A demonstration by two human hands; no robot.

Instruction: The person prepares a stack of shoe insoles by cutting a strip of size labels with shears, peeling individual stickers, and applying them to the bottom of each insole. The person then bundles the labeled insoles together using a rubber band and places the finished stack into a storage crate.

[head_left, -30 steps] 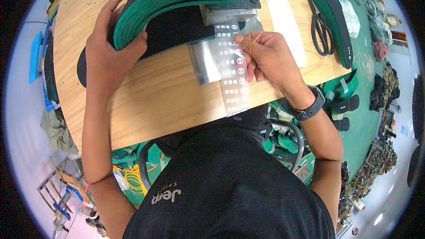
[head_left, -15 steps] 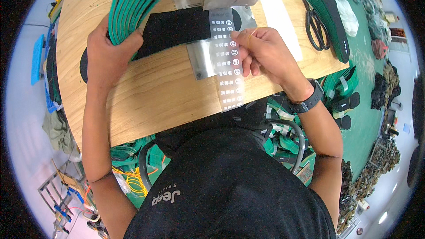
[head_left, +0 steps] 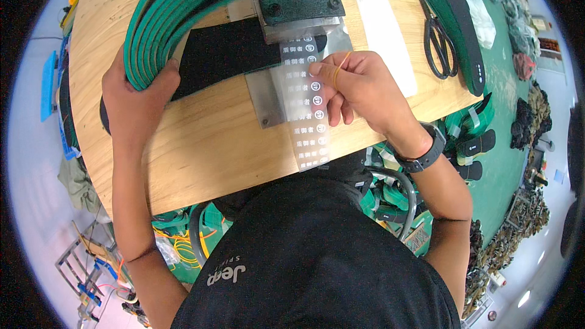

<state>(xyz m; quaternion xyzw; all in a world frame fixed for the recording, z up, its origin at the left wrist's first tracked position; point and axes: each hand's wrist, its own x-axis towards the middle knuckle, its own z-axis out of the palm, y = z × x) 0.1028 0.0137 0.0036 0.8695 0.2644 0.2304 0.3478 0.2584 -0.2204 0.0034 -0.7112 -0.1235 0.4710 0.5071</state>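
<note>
My left hand (head_left: 137, 100) is closed round the near end of a thick bundle of green insoles (head_left: 164, 30), which curves away to the upper right. Between the thumb and fingers of my right hand (head_left: 368, 91) is the edge of a clear transfer film strip (head_left: 309, 128) with a column of white printed marks. The strip hangs past the table's front edge. Its far end goes under a dark press head (head_left: 301, 3). A black insole (head_left: 222, 55) lies flat beneath the bundle, its tip under the strip at the press, over a metal plate (head_left: 266, 106).
Scissors with black handles (head_left: 440, 49) lie on the wooden table (head_left: 201, 158) at right, beside more green and black insoles (head_left: 460, 30). A white sheet (head_left: 390, 42) runs along the press's right side. Below the table are a chair's curved metal arm (head_left: 407, 198) and bundled insoles (head_left: 475, 143).
The press head has come down over the far end of the strip and the insole's tip. Both hands keep their holds; the whole view has shifted slightly.
</note>
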